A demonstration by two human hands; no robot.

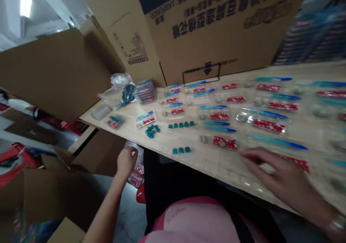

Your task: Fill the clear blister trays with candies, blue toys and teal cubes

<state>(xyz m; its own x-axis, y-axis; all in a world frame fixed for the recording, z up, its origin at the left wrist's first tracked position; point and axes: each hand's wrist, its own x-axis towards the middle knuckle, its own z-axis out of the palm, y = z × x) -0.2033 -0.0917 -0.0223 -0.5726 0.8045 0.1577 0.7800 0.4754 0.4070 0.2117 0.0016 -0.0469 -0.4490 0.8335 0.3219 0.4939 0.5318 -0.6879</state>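
My left hand (126, 160) hangs just off the front table edge, with fingers curled and tips together. Whether it holds anything small I cannot make out; a clear plastic bag shows behind it. My right hand (275, 171) is over the right part of the table, slightly blurred, thumb and fingertips brought together beside a clear tray with a red spotted card (225, 142). Another clear tray with a blue pen (281, 142) lies just behind that hand. Between the hands sit a row of three teal blocks (181, 150), a longer teal row (181, 125) and a loose teal pile (152, 131).
Several clear packs with pens and red cards spread across the table (194, 163). A stack of packs (145, 91) and a plastic bag (120, 80) stand at the back left. A large cardboard box (216, 52) rises behind; open cartons (51, 185) lie lower left.
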